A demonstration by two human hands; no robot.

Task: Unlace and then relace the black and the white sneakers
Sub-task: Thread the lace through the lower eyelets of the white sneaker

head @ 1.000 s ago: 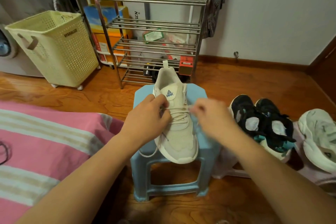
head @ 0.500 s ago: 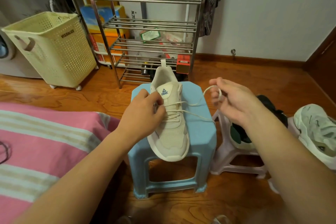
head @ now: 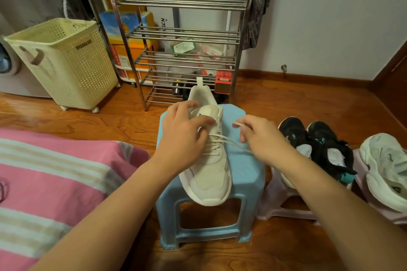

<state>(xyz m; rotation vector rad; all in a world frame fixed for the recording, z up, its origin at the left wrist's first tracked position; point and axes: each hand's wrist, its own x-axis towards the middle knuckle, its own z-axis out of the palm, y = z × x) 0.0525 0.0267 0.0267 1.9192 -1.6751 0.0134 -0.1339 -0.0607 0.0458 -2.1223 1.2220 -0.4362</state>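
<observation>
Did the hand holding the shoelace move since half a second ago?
Yes. The right hand came down and in toward the white sneaker on the blue stool, pinching the shoelace closer to the eyelets than before.

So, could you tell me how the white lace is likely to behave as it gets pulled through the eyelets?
The lace looks floppy: it sags onto the blue stool between the white sneaker and the right hand. Its end, pinched there, probably droops if released. The light sneaker may shift when tugged, so the left hand steadies it.
</observation>
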